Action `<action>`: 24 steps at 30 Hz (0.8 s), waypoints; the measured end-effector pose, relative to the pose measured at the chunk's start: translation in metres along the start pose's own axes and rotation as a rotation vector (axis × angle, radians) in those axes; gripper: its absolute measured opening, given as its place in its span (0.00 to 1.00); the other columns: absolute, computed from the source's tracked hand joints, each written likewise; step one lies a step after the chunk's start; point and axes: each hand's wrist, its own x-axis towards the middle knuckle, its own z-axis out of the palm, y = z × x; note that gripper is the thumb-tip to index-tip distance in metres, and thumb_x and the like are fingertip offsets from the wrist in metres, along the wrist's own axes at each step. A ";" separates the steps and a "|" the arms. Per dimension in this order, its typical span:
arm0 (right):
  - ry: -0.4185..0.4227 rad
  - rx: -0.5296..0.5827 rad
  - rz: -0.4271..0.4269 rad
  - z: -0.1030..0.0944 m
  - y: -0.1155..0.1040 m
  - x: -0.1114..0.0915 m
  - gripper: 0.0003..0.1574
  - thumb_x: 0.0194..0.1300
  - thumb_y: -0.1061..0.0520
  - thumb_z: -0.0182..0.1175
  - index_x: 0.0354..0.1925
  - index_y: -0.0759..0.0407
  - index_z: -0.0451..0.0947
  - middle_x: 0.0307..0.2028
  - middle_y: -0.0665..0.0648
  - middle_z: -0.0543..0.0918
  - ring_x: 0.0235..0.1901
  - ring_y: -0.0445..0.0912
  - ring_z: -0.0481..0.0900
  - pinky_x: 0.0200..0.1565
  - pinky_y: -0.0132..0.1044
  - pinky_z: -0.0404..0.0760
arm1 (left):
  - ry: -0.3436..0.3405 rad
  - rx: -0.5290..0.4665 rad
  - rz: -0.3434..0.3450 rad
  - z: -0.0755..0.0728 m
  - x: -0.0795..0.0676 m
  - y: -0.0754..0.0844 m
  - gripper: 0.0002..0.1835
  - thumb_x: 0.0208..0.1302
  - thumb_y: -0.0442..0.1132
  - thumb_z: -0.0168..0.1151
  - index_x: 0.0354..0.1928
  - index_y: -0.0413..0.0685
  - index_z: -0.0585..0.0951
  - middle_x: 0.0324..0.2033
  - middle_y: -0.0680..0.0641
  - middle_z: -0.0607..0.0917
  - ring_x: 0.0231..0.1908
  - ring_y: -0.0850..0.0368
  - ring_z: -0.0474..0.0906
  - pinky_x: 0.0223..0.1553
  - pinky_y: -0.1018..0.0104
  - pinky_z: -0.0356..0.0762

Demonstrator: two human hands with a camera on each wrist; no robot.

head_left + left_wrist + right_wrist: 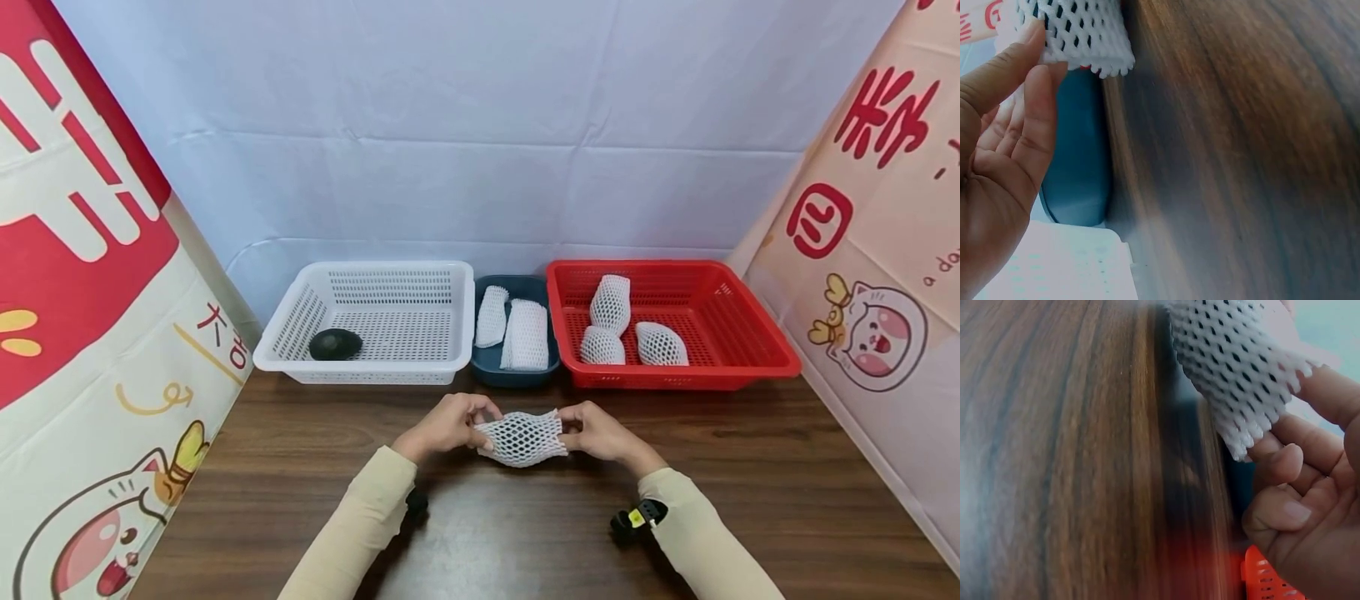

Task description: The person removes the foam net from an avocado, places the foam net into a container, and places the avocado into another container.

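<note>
Foam net (521, 439): white mesh sleeve lifted just above the desk (495, 542), in front of the blue box; its middle bulges and dark shows through the holes, so a fruit may sit inside, though the mesh hides it too much to be sure.
Left hand (448, 427): fingers and thumb pinch the net's left end, the thumb lying on the mesh; this probably steadies that end.
Right hand (600, 431): fingers and thumb grip the frilled right end; the thumb and some fingers seem to lie on opposite sides of the rim, a hold that would suit spreading or pulling the edge.
Pull between the hands: one end each, with the net lying sideways between them, likely so that it stays stretched and does not slip round.
White basket (365, 367): on the left, with one bare dark avocado (335, 343) near its front left corner; it looks like the place for unwrapped fruit.
Blue box (510, 378): between the two baskets, holding a thin bundle (491, 317) and a wider bundle (527, 335) of flat foam nets; the middle spot puts them within reach of either hand.
Red basket (686, 381): on the right, with three bulging netted pieces (662, 344) towards its left half, two of them touching; it seems to be for wrapped ones.
</note>
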 end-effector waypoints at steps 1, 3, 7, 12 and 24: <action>-0.002 0.003 0.003 -0.001 0.000 -0.001 0.11 0.53 0.72 0.61 0.38 0.70 0.78 0.30 0.56 0.79 0.28 0.43 0.71 0.31 0.31 0.71 | -0.004 0.001 0.006 0.000 0.000 0.000 0.18 0.45 0.33 0.74 0.40 0.47 0.81 0.18 0.56 0.79 0.17 0.63 0.75 0.21 0.68 0.74; -0.004 0.014 0.015 -0.002 0.000 -0.002 0.13 0.54 0.71 0.61 0.41 0.71 0.78 0.32 0.57 0.80 0.29 0.43 0.72 0.32 0.31 0.72 | -0.002 0.013 0.021 0.000 -0.001 0.000 0.17 0.47 0.33 0.73 0.41 0.47 0.82 0.18 0.56 0.79 0.17 0.63 0.75 0.21 0.69 0.74; -0.011 0.040 0.027 -0.004 -0.001 -0.004 0.14 0.55 0.71 0.60 0.43 0.73 0.77 0.31 0.59 0.80 0.26 0.43 0.74 0.29 0.31 0.73 | 0.011 0.044 0.050 -0.001 -0.001 0.000 0.14 0.49 0.33 0.72 0.40 0.47 0.82 0.20 0.58 0.79 0.18 0.65 0.74 0.22 0.70 0.74; -0.003 0.054 0.039 -0.004 0.022 -0.001 0.15 0.57 0.69 0.60 0.45 0.72 0.77 0.32 0.58 0.81 0.24 0.43 0.75 0.27 0.32 0.73 | 0.020 0.073 0.074 -0.002 -0.001 0.001 0.11 0.51 0.33 0.70 0.38 0.47 0.84 0.20 0.61 0.79 0.19 0.68 0.71 0.22 0.71 0.71; -0.004 0.056 0.037 -0.001 0.041 -0.001 0.15 0.57 0.64 0.62 0.44 0.69 0.78 0.32 0.55 0.80 0.26 0.42 0.75 0.26 0.33 0.74 | 0.006 0.120 0.044 0.001 -0.003 -0.001 0.11 0.50 0.34 0.71 0.38 0.49 0.84 0.22 0.60 0.80 0.21 0.68 0.71 0.25 0.73 0.72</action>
